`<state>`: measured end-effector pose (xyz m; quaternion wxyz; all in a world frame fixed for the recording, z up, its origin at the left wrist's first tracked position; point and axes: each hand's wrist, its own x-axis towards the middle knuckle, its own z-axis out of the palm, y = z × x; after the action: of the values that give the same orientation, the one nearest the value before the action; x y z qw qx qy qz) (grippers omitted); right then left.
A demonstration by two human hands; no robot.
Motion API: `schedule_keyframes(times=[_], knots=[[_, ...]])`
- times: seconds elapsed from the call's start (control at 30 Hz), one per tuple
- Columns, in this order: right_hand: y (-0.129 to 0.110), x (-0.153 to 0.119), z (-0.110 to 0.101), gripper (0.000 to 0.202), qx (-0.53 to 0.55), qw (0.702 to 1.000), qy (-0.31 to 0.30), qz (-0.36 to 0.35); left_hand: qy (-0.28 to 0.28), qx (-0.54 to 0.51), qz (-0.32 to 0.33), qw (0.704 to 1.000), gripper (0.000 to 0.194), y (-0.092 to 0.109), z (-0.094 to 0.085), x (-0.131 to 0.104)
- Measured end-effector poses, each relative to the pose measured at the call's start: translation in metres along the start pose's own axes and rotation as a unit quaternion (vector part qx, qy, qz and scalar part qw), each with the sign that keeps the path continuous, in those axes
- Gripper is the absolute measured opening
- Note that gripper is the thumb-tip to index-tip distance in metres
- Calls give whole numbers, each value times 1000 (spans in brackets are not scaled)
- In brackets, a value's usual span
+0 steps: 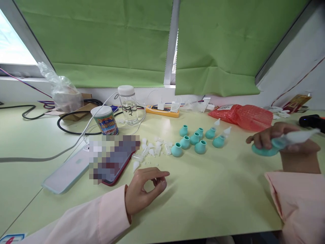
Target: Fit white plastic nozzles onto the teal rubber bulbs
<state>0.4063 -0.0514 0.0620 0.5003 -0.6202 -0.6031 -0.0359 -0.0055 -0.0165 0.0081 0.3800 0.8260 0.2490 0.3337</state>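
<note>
My right hand (276,137), raised at the right, is wrapped round a teal bulb with a translucent nozzle (265,149); the nozzle points right. My left hand (147,189) hovers over or rests on the table at centre, thumb and forefinger apart, holding nothing. Beyond it lies a pile of small clear and white plastic pieces (157,147). Several teal bulbs (176,149) with open necks stand right of the pile. Two more teal bulbs (218,141) carry translucent nozzles and stand at the right end of the group.
Left of the pile lie a dark red phone (118,161) and a pale phone (67,169). Behind are a noodle cup (105,121), a glass jar (130,110), cables and a yellow power strip (162,111). A red plastic bag (243,117) lies at the back right.
</note>
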Motion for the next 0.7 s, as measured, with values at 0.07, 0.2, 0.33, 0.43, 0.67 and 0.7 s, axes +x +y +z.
schedule_keyframes(times=[0.07,0.2,0.33,0.43,0.67,0.7], knots=[[15,9,-7,46,121,988,-13,95,-1,25,-2,1000,21,-1,1,0],[31,20,11,16,169,959,69,216,5,135,45,990,22,-14,2,1],[41,17,38,25,100,957,80,262,33,388,95,916,23,-27,-5,6],[52,11,50,23,84,956,21,279,33,519,61,852,25,-30,-11,10],[77,8,60,23,-26,963,-61,263,-17,615,5,789,24,-31,-10,11],[79,8,61,24,-49,964,-62,255,-26,620,-3,785,24,-31,-10,11]])
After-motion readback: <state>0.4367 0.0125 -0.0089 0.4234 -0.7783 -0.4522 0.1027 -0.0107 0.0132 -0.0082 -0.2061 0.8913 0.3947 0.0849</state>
